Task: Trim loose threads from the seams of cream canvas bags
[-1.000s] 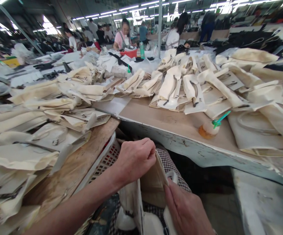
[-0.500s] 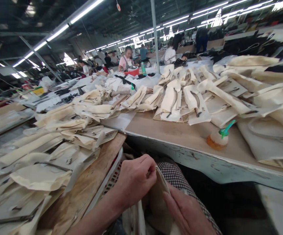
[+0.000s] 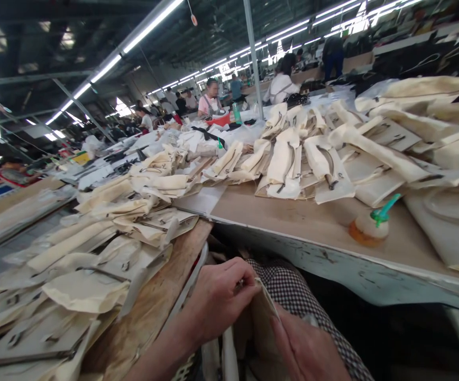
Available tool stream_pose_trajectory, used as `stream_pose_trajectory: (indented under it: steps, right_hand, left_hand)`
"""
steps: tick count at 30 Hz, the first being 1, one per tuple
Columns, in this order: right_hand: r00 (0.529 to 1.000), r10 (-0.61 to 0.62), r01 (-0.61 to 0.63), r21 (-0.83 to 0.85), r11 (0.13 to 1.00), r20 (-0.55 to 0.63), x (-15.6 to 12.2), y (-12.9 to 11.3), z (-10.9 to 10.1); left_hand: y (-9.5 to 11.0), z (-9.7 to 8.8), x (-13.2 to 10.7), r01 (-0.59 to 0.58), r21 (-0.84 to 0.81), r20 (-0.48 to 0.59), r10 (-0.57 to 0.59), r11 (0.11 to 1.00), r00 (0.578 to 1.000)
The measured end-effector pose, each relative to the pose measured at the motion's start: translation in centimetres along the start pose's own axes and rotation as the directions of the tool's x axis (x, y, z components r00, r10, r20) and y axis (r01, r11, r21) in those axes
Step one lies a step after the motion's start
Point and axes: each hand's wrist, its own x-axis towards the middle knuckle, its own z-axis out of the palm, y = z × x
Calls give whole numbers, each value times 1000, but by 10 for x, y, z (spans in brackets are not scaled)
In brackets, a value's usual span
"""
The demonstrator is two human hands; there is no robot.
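Note:
Over my lap, my left hand (image 3: 225, 293) pinches the top corner of a cream fabric piece (image 3: 262, 312), its fingers closed. My right hand (image 3: 309, 344) grips the same piece farther down its edge, thumb on the near side and the other fingers largely hidden behind. The piece stands on edge between the hands, and its lower part runs out of the picture. More pale material hangs below my left wrist. Several similar cream pieces with dark zips or straps (image 3: 86, 288) lie heaped on the board to the left.
A squat bottle with an orange base and green spout (image 3: 372, 225) stands on the brown tabletop (image 3: 249, 209). Overlapping cream pieces (image 3: 283, 164) line its far side. A wooden board (image 3: 166, 291) and a plastic basket's rim (image 3: 192, 275) are at my left. Co-workers (image 3: 211, 100) sit farther back.
The view has turned slightly left, so the tables and bottle appear farther right. Both hands keep their hold on the fabric piece, with little change in their grip.

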Motion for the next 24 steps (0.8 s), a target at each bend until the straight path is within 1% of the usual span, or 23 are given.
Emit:
stream_pose_trajectory:
  steps: [3, 6, 9, 12, 15, 18, 21, 24]
  right_hand:
    - [998, -51, 49, -37, 998, -48, 0, 0, 3]
    - [997, -41, 37, -69, 997, -58, 0, -1, 3]
    - [996, -65, 60, -83, 995, -61, -1, 2, 6]
    - [991, -70, 59, -95, 994, -116, -3, 6, 15]
    - [980, -17, -7, -119, 993, -197, -4, 5, 26]
    - [972, 2, -33, -129, 991, -234, -7, 2, 34]
    - [973, 14, -48, -140, 989, -229, -10, 1, 38]
    - [983, -10, -16, -136, 991, -186, -13, 4, 38]
  left_hand:
    - [-1, -6, -1, 23, -33, 48, -22, 999, 999]
    - [-2, -8, -1, -12, -18, 68, 14, 1000, 998]
    - [-2, -7, -1, -46, 24, 58, 44, 999, 997]
    - [1, -3, -2, -36, 47, 18, 36, 998, 999]
    - [4, 1, -3, 3, 31, -32, -2, 1000, 999]
    - [7, 4, -2, 43, -14, -62, -44, 999, 997]
    - [9, 2, 2, 107, -89, -64, -113, 990, 992]
    - [10, -2, 6, 193, -178, -14, -199, 965, 980]
